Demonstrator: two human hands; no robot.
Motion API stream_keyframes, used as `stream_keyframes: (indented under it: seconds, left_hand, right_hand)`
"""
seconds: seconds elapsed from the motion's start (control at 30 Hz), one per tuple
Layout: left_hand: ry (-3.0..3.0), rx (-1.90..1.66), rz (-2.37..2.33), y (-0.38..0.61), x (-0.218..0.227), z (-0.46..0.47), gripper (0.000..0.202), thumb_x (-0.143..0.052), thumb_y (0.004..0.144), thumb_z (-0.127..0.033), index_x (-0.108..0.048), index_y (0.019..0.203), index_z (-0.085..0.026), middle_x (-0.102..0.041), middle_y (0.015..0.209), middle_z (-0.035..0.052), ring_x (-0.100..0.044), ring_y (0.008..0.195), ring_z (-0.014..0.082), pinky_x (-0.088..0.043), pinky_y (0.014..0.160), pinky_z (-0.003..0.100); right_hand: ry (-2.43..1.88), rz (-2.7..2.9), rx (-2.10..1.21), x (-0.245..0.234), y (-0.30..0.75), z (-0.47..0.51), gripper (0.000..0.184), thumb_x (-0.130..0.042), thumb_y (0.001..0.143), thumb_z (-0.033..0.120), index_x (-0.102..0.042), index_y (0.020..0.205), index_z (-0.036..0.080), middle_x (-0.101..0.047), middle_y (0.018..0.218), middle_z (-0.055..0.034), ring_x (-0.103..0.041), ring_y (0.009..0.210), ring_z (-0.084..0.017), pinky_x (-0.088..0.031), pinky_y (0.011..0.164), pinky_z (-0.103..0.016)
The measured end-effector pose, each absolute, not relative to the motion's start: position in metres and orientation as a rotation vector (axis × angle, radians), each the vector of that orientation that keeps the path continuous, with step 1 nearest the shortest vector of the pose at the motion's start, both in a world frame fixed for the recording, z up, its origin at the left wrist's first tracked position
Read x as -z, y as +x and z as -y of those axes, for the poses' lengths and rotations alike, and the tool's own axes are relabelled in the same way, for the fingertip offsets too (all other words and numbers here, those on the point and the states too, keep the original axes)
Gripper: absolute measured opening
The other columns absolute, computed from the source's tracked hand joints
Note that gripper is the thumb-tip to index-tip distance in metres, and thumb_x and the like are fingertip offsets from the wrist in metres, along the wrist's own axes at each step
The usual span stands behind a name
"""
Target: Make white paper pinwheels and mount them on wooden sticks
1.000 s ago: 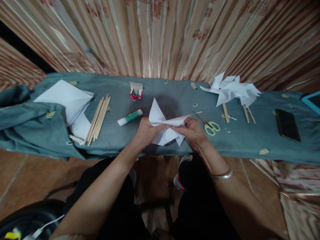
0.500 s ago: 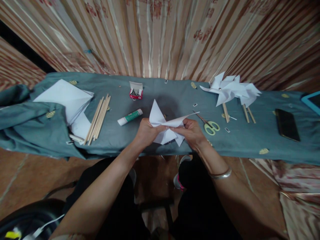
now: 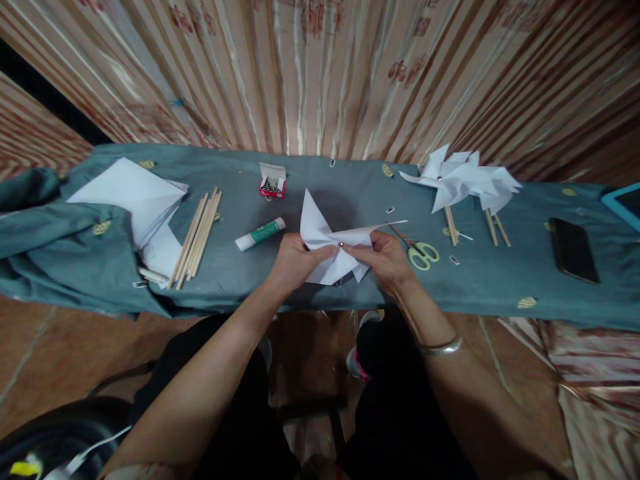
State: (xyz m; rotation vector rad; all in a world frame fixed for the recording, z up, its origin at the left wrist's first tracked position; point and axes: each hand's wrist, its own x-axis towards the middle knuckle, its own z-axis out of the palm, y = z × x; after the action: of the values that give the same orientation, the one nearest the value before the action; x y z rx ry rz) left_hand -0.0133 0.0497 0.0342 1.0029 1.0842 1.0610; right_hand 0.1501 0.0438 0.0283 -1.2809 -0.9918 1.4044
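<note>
My left hand (image 3: 296,261) and my right hand (image 3: 385,261) both pinch a white folded paper pinwheel (image 3: 330,243) at its middle, just above the near edge of the teal-covered table (image 3: 500,280). Its blades stick up and out to the right. A small dark pin head shows at the centre between my fingertips. A glue stick (image 3: 260,234) lies just left of my left hand. Green-handled scissors (image 3: 419,250) lie right of my right hand.
A stack of white paper (image 3: 131,195) and a bundle of wooden sticks (image 3: 197,235) lie at the left. A small red box of pins (image 3: 272,181) stands behind. Finished paper pinwheels (image 3: 460,180) on sticks rest at the right, beside a black phone (image 3: 573,250). Striped curtains hang behind.
Both hands and the paper pinwheel have shifted slightly away from me onto the table. The blades now stand a little higher.
</note>
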Motion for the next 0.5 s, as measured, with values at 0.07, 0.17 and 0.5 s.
stream_keyframes:
  seconds: [0.07,0.17,0.5]
  left_hand:
    - [0.983,-1.063,-1.084,-0.0137,-0.0345,-0.0489,0.02,-0.08,0.052,-0.021,-0.072,0.068,-0.012,-0.071,0.067,0.0011,-0.061,0.059,0.0135,-0.05,0.059,0.025]
    - [0.968,-1.061,-1.081,-0.0144,-0.035,-0.048,0.02,-0.08,0.051,-0.02,-0.072,0.068,-0.013,-0.071,0.066,0.0004,-0.061,0.058,0.0129,-0.05,0.058,0.024]
    - [0.973,-1.033,-1.083,-0.0134,-0.0267,-0.0471,0.022,-0.08,0.053,-0.023,-0.072,0.07,-0.012,-0.071,0.067,0.0019,-0.063,0.059,0.0153,-0.051,0.06,0.026]
  right_hand:
    - [-1.289,0.999,-1.41,-0.0284,0.1515,-0.0438,0.035,-0.088,0.046,0.032,-0.073,0.074,0.018,-0.073,0.071,-0.001,-0.064,0.062,-0.016,-0.051,0.063,-0.03]
    - [-1.282,1.005,-1.442,-0.0284,0.1519,-0.0433,0.035,-0.088,0.046,0.032,-0.073,0.073,0.017,-0.073,0.071,-0.0017,-0.064,0.062,-0.016,-0.052,0.064,-0.03]
    - [-1.268,1.101,-1.442,-0.0288,0.1512,-0.0411,0.035,-0.084,0.055,0.038,-0.074,0.081,0.017,-0.074,0.075,-0.0022,-0.064,0.062,-0.015,-0.052,0.062,-0.029]
